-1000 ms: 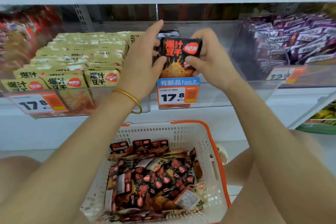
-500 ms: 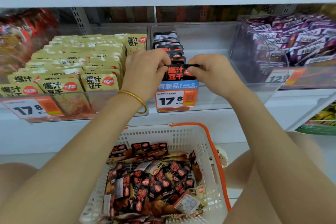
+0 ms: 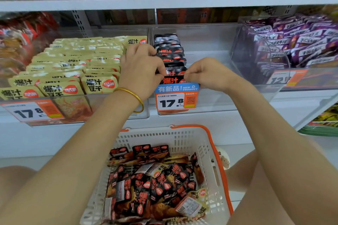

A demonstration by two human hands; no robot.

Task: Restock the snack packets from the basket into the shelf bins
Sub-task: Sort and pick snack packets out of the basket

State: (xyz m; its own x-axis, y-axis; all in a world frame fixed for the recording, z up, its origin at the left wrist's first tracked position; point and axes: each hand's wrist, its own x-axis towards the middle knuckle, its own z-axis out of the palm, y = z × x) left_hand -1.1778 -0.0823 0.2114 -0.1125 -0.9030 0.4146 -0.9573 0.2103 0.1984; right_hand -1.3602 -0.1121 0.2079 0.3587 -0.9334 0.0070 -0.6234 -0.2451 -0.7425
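Black foil snack packet (image 3: 171, 79) with red lettering stands upright at the front of the clear plastic middle shelf bin (image 3: 210, 97), pinched at its top corners by both hands. The left hand (image 3: 141, 74), a gold bangle (image 3: 134, 97) on its wrist, grips the left corner; the right hand (image 3: 206, 74) grips the right corner. Behind it a row of matching black packets (image 3: 169, 51) fills the bin's left side. Below, the white plastic basket (image 3: 206, 153) with an orange rim holds a loose heap of black packets (image 3: 151, 186). Yellow packets (image 3: 73, 71) fill the bin to the left.
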